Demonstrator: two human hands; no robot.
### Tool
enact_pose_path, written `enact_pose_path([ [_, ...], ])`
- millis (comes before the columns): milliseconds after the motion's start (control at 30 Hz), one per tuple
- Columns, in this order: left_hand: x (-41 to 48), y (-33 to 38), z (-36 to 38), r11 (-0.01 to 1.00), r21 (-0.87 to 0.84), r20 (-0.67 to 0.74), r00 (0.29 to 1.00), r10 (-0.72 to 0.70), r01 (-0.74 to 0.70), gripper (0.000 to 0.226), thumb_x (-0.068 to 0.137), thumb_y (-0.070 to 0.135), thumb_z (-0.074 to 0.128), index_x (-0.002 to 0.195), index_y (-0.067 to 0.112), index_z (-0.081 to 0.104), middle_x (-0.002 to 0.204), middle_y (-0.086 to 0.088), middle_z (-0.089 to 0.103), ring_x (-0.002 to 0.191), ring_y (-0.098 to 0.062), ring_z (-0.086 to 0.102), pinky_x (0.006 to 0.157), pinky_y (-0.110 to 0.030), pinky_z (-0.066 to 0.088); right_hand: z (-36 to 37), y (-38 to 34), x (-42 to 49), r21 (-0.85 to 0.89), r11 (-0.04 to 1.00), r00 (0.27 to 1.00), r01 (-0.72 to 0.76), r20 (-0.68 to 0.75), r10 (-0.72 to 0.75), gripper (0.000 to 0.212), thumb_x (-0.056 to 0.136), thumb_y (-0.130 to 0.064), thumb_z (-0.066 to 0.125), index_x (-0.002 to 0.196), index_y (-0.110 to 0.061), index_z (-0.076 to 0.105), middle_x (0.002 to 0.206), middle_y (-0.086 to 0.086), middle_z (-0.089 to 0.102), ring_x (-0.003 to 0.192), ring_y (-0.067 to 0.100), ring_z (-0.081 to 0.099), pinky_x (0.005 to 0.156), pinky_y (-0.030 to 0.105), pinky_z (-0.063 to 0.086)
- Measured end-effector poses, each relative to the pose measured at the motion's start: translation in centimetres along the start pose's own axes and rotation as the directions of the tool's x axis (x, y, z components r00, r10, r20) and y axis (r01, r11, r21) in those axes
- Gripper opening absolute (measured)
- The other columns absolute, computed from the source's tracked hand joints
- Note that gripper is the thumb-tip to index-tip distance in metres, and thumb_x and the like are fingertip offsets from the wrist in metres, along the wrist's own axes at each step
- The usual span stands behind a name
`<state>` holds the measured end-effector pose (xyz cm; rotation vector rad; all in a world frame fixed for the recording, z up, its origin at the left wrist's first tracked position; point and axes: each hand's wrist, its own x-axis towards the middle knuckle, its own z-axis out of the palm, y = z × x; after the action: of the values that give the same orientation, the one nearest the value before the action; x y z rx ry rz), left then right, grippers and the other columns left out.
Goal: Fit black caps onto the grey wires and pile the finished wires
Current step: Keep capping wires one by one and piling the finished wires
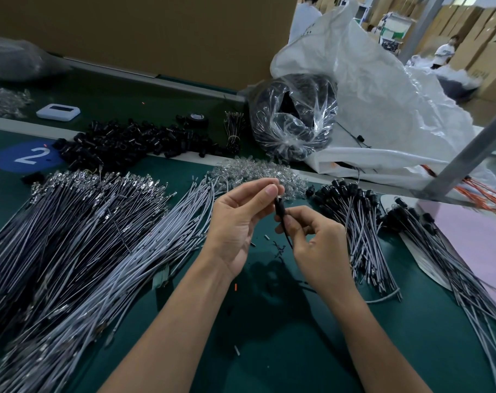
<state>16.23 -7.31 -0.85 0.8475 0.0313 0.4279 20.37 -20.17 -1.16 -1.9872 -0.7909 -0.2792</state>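
Above the green table, my left hand (241, 219) pinches the top of a black cap (279, 207) between thumb and fingers. My right hand (315, 242) grips the lower end of the same cap and the thin wire (288, 239) hanging from it. A broad heap of bare grey wires (99, 245) with metal terminals lies to the left. Loose black caps (133, 146) are heaped at the back left. Capped wires (363, 231) are piled to the right, with another capped bundle (445, 265) further right.
Clear small parts (255, 173) lie just behind my hands. A plastic bag of black parts (295, 114) and a big white sack (383, 103) stand at the back right. A metal post (468, 154) slants down at the right. A white device (58, 111) sits at the back left.
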Motion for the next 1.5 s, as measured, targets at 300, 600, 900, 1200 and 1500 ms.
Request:
enact_pose_path([
  [300,0.05,0.07,0.07,1.0,0.007,-0.002,1.0,0.012,-0.012,0.025,0.054,0.026,0.081,0.078,0.019,0.081,0.081,0.001,0.076,0.083,-0.008,0.071,0.079,-0.02,0.056,0.21,0.27,-0.25,-0.12,0.993,0.999,0.017,-0.027,-0.02,0.014,0.098,-0.012,0.055,0.092,-0.015,0.068,0.078,-0.005,0.069,0.076,0.019,0.064,0.066,0.047,0.051],
  [600,0.07,0.03,0.11,0.992,0.113,-0.05,0.997,0.059,-0.054,0.027,0.056,0.035,0.082,0.079,0.021,0.08,0.085,0.0,0.076,0.085,-0.009,0.07,0.073,-0.019,0.052,0.2,0.08,-0.13,-0.153,0.988,0.998,0.032,-0.047,-0.04,0.016,0.099,-0.009,0.052,0.086,-0.011,0.062,0.079,0.001,0.064,0.075,0.022,0.059,0.069,0.044,0.047],
  [900,-0.1,0.05,0.31,0.987,0.143,-0.098,0.991,0.095,-0.08,0.027,0.054,0.033,0.082,0.079,0.021,0.081,0.085,-0.003,0.077,0.082,-0.01,0.071,0.072,-0.018,0.053,0.25,0.05,-0.32,-0.239,0.967,0.991,0.09,-0.078,-0.111,0.017,0.096,-0.009,0.05,0.083,-0.006,0.06,0.077,0.003,0.06,0.072,0.02,0.052,0.066,0.028,0.037],
  [1200,-0.16,-0.05,0.45,0.986,0.149,-0.096,0.991,0.095,-0.08,0.018,0.064,0.024,0.077,0.081,0.024,0.081,0.087,-0.003,0.077,0.085,-0.011,0.072,0.075,-0.018,0.054,0.32,0.11,-0.36,-0.263,0.961,0.99,0.087,-0.086,-0.113,0.017,0.093,-0.012,0.049,0.081,-0.007,0.058,0.074,0.0,0.057,0.068,0.016,0.049,0.063,0.021,0.033],
  [1500,-0.07,-0.06,0.62,0.987,0.132,-0.096,0.99,0.099,-0.086,0.017,0.067,0.018,0.075,0.083,0.02,0.08,0.089,-0.005,0.077,0.088,-0.012,0.072,0.078,-0.019,0.054,0.34,0.15,-0.34,-0.228,0.971,0.994,0.07,-0.07,-0.088,0.017,0.093,-0.013,0.049,0.082,-0.008,0.059,0.075,0.0,0.059,0.069,0.016,0.052,0.064,0.023,0.036],
])
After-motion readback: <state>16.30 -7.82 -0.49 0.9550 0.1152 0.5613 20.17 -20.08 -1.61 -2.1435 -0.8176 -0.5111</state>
